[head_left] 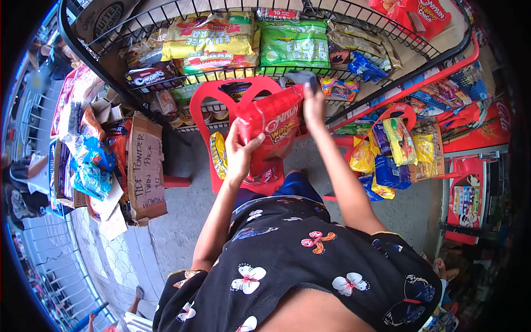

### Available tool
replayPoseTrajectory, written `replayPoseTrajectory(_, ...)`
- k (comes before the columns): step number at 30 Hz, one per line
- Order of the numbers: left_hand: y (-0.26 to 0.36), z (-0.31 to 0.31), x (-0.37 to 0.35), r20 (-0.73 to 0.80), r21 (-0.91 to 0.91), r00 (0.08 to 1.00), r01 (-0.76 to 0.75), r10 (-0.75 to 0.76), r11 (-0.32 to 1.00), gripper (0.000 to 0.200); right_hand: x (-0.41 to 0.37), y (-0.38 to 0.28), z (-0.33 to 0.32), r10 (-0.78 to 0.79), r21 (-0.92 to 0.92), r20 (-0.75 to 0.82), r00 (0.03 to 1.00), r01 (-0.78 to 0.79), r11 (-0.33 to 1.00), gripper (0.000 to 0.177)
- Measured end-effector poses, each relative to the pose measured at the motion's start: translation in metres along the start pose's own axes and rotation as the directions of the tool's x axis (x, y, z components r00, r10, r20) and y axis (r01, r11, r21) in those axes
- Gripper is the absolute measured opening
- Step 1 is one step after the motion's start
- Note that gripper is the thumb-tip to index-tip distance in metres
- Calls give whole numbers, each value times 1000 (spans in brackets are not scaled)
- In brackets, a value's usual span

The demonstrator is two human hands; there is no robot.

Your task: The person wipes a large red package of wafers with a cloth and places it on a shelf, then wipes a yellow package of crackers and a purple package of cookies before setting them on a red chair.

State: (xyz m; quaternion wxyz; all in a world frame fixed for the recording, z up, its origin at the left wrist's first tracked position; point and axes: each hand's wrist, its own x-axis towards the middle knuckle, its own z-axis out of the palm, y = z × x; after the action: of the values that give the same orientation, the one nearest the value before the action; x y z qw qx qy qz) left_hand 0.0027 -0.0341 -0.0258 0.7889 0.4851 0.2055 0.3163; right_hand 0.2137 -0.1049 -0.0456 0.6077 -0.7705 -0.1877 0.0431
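Landmark = red plastic chair (202, 102), right in front of the person. Red Choco wafer bag (276, 127) is held up over its seat, tilted, upper end toward the chair's right side. Left hand (241, 152): clamped on the bag's left edge, thumb on the front face. Right hand (315, 105): closed round a dark grey object (304, 79) at the bag's upper end; blurred, can't tell what it is.

Beyond chair: black wire rack (80, 41) with yellow-and-red Fudgee Barr packs (207, 44), green Fudgee Barr pack (294, 50) next to them. Second red Choco bag (420, 22) up past the chair, far right. Left of chair: cardboard box (146, 177) hand-lettered "TIDE POWDER TWIN PACK", blue packs (93, 174) beside it. Right of chair: yellow-and-green snack pack (399, 141) among others.
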Motion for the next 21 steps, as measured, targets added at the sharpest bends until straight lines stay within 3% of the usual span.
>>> replayPoseTrajectory(1, 7, -3, 0, 3, -89, 999, 44, -44, 995, 55, 12, 18, -12, 188, 257, 174, 967, -228, 939, 26)
replayPoseTrajectory(2, 11, -6, 3, -11, -168, 1000, 26, -28, 985, 53, 24, 35, -23, 363, 422, 336, 869, -483, 767, 31)
replayPoseTrajectory(3, 19, -6, 8, -4, -266, 999, 40, -43, 963, 50, 16, 25, -34, 311, 622, 484, 818, -571, 535, 37)
replayPoseTrajectory(4, 21, -11, 14, 18, -323, 997, 75, -73, 943, 50, 2, 15, -46, 256, 614, 613, 747, -655, 441, 54)
replayPoseTrajectory(6, 24, -16, 27, 33, -430, 990, 141, -140, 892, 49, -23, -13, -56, 203, 574, 670, 714, -672, 468, 59)
replayPoseTrajectory(8, 37, -11, 40, 78, -331, 985, 172, -154, 928, 52, -39, -6, -62, 158, 470, 729, 666, -655, 592, 68)
replayPoseTrajectory(9, 45, -6, 46, 95, -283, 983, 180, -160, 942, 54, -41, -6, -64, 154, 471, 731, 664, -656, 589, 68)
replayPoseTrajectory(10, 46, -8, 53, 159, -344, 982, 156, -106, 926, 64, -42, -7, -66, 166, 483, 731, 662, -674, 559, 66)
replayPoseTrajectory(11, 50, -13, 61, 252, -462, 967, 148, -31, 875, 78, -42, -6, -68, 178, 492, 733, 657, -692, 529, 65)
replayPoseTrajectory(13, 55, -23, 66, 460, -777, 880, 333, 120, 534, 84, -43, -1, -70, 201, 605, 677, 708, -691, 394, 57)
replayPoseTrajectory(14, 53, -28, 68, 459, -829, 877, 364, 144, 424, 89, -46, -4, -73, 220, 649, 622, 751, -652, 391, 56)
replayPoseTrajectory(16, 52, -24, 60, 402, -848, 907, 320, 120, 422, 84, -52, -5, -74, 215, 718, 548, 808, -587, 374, 59)
replayPoseTrajectory(17, 47, -26, 58, 395, -863, 913, 331, 102, 382, 82, -54, -8, -77, 194, 714, 591, 783, -620, 324, 61)
replayPoseTrajectory(20, 24, -23, 58, 354, -858, 931, 284, 91, 429, 72, -62, -17, -73, 228, 738, 518, 825, -565, 368, 67)
replayPoseTrajectory(21, 20, -14, 58, 341, -850, 936, 268, 86, 454, 71, -66, -21, -67, 204, 774, 553, 808, -588, 233, 62)
